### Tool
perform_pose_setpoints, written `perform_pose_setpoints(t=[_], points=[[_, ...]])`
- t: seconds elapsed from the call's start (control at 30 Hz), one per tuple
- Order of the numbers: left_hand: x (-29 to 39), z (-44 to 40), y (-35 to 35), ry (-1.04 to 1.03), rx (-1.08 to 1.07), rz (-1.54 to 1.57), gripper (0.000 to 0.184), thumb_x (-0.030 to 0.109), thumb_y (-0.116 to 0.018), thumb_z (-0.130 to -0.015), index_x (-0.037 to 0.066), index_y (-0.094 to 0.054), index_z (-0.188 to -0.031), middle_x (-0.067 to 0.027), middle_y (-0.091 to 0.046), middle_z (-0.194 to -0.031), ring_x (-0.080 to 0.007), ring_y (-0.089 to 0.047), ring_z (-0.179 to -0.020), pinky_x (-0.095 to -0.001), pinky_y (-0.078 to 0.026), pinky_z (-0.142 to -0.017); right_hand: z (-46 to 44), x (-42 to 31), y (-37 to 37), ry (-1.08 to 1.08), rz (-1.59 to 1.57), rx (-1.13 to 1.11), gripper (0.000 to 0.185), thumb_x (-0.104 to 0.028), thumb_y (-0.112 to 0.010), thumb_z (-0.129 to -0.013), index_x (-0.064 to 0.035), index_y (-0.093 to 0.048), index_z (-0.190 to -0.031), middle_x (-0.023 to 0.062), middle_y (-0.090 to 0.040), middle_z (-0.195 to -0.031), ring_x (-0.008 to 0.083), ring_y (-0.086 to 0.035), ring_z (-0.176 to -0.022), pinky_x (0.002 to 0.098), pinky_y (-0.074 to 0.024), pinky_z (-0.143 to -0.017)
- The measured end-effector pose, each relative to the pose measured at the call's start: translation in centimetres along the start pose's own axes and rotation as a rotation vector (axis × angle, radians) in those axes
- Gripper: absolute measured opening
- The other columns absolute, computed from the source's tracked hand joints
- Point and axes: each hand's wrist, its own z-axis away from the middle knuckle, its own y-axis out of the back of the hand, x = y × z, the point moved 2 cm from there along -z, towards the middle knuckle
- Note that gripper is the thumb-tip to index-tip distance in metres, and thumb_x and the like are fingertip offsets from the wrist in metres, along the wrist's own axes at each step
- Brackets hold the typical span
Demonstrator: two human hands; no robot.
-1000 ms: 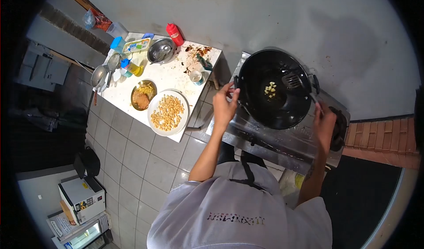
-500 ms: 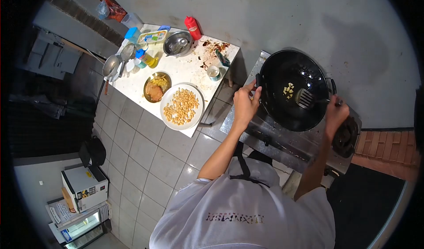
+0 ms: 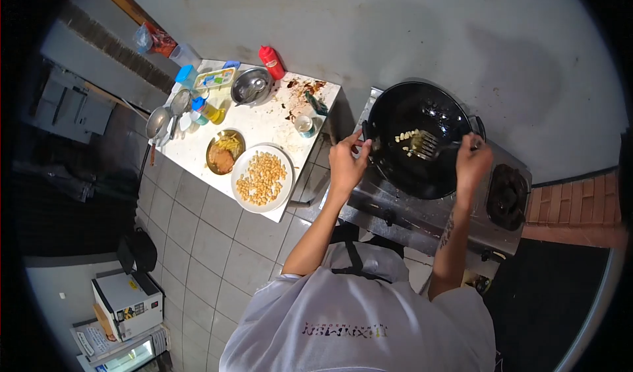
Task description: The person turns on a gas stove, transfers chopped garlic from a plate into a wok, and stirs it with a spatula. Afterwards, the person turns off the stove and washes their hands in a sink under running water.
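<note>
left grip: thumb and fingers pinched on the near-black left handle of the wok, at the wok's 9 o'clock
right grip: closed round the handle end of the slotted spatula, by the wok's 3 o'clock rim
spatula: head down inside wok, at 9 o'clock from right grip, touching the chopped pieces
chopped pieces: pale yellow, in wok, left of centre; between 9 and 10 o'clock from right grip, between 2 and 3 o'clock from left grip; apart from both
wok: on the stove; bare burner at 4 o'clock from it
tabletop: between 9 and 10 o'clock from wok
white plate: round golden pieces on it, on tabletop's near edge
small metal bowl: food in it, just beside plate at its 10 o'clock
red bottle: tabletop's far edge, 12 o'clock from plate
change, spatula: head now among pieces; 0.5 s ago at their 4 o'clock, 1.0 s ago at their 2 o'clock, apart
change, right grip: now close to rim; 1.0 s ago lower, outside wok's 4 o'clock
same: left grip on handle
</note>
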Motion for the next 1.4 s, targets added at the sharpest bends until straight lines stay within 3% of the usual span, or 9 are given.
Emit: perform_pose_setpoints(t=[0.2, 0.27, 0.57, 0.67, 0.77, 0.87, 1.1, 1.2, 1.4], points=[[-0.3, -0.4, 0.0, 0.017, 0.023, 0.011, 0.035, 0.019, -0.072, -0.082, -0.001, -0.069, -0.111, -0.0122, -0.070, -0.073, -0.0219, -0.062, -0.057, -0.0347, -0.050, -0.060, -2.1, -0.3, 1.7, 0.005, -0.027, -0.022, 0.029, -0.022, -0.061, -0.086, 0.0033, -0.062, -0.071, 0.0223, -0.055, -0.060, 0.0397, -0.057, -0.055, 0.0420, -0.0417, -0.053], [-0.2, -0.5, 0.1, 0.025, 0.020, 0.011, 0.035, 0.018, -0.073, -0.081, -0.003, -0.069, -0.110, -0.0126, -0.071, -0.074, -0.0197, -0.063, -0.059, -0.0332, -0.050, -0.062, -2.5, 0.4, 2.1, -0.017, 0.175, -0.120, 0.028, -0.021, -0.061, -0.086, 0.0034, -0.062, -0.072, 0.0217, -0.055, -0.059, 0.0398, -0.056, -0.055, 0.0428, -0.0403, -0.053], [-0.8, -0.7, 0.2, 0.030, -0.031, 0.033, 0.036, 0.016, -0.074, -0.083, -0.006, -0.067, -0.110, -0.0135, -0.072, -0.076, -0.0160, -0.065, -0.065, -0.0302, -0.051, -0.063, -1.7, -0.2, 1.8, -0.048, -0.058, -0.096, 0.031, -0.021, -0.060, -0.087, 0.0043, -0.057, -0.069, 0.0226, -0.051, -0.057, 0.0383, -0.053, -0.052, 0.0434, -0.0383, -0.053], [-1.0, -0.7, 0.0, 0.048, -0.058, 0.067, 0.036, 0.014, -0.074, -0.083, -0.006, -0.066, -0.111, -0.0136, -0.072, -0.077, -0.0150, -0.066, -0.068, -0.0290, -0.051, -0.067, -1.9, 0.4, 2.9, -0.065, 0.129, -0.083, 0.031, -0.023, -0.060, -0.087, 0.0041, -0.060, -0.070, 0.0230, -0.055, -0.060, 0.0393, -0.059, -0.057, 0.0455, -0.0416, -0.055], [-1.2, -0.8, -0.1, -0.020, 0.010, 0.098, 0.031, 0.014, -0.075, -0.081, -0.003, -0.068, -0.106, -0.0114, -0.070, -0.073, -0.0136, -0.061, -0.059, -0.0290, -0.048, -0.057, 0.0, 0.7, 1.1, -0.169, 0.104, -0.087, 0.031, -0.025, -0.061, -0.087, 0.0035, -0.066, -0.075, 0.0209, -0.064, -0.067, 0.0419, -0.064, -0.068, 0.0466, -0.0468, -0.060], [-1.4, -1.0, -0.1, -0.061, 0.004, 0.108, 0.031, 0.013, -0.075, -0.081, -0.004, -0.068, -0.106, -0.0110, -0.070, -0.072, -0.0127, -0.061, -0.060, -0.0280, -0.048, -0.057, -0.2, 0.3, 1.2, -0.250, -0.002, -0.184, 0.034, -0.025, -0.059, -0.088, 0.0048, -0.063, -0.072, 0.0233, -0.058, -0.062, 0.0427, -0.061, -0.063, 0.0457, -0.0423, -0.056], [-2.6, -1.6, -0.7, -0.009, -0.044, 0.172, 0.030, 0.012, -0.073, -0.084, -0.004, -0.067, -0.109, -0.0097, -0.069, -0.072, -0.0108, -0.059, -0.061, -0.0262, -0.047, -0.056, 0.0, -0.1, 1.6, -0.135, 0.008, -0.050, 0.034, -0.021, -0.057, -0.089, 0.0047, -0.059, -0.068, 0.0231, -0.054, -0.059, 0.0440, -0.056, -0.058, 0.0460, -0.0383, -0.052], [-2.9, -1.9, -0.8, -0.002, -0.067, 0.157, 0.033, 0.013, -0.072, -0.085, -0.004, -0.066, -0.111, -0.0089, -0.069, -0.072, -0.0109, -0.058, -0.061, -0.0267, -0.047, -0.057, 0.4, 0.2, 0.5, -0.180, -0.068, -0.167, 0.031, -0.020, -0.058, -0.089, 0.0034, -0.060, -0.070, 0.0212, -0.053, -0.058, 0.0406, -0.053, -0.054, 0.0432, -0.0375, -0.052], [-4.3, -2.3, -1.2, -0.002, -0.104, 0.148, 0.036, 0.017, -0.072, -0.086, -0.005, -0.066, -0.115, -0.0093, -0.070, -0.075, -0.0111, -0.055, -0.060, -0.0272, -0.046, -0.057, -0.2, -1.0, 1.9, -0.193, -0.233, -0.132, 0.028, -0.020, -0.057, -0.091, 0.0034, -0.063, -0.075, 0.0198, -0.054, -0.059, 0.0344, -0.051, -0.049, 0.0395, -0.0371, -0.051]])
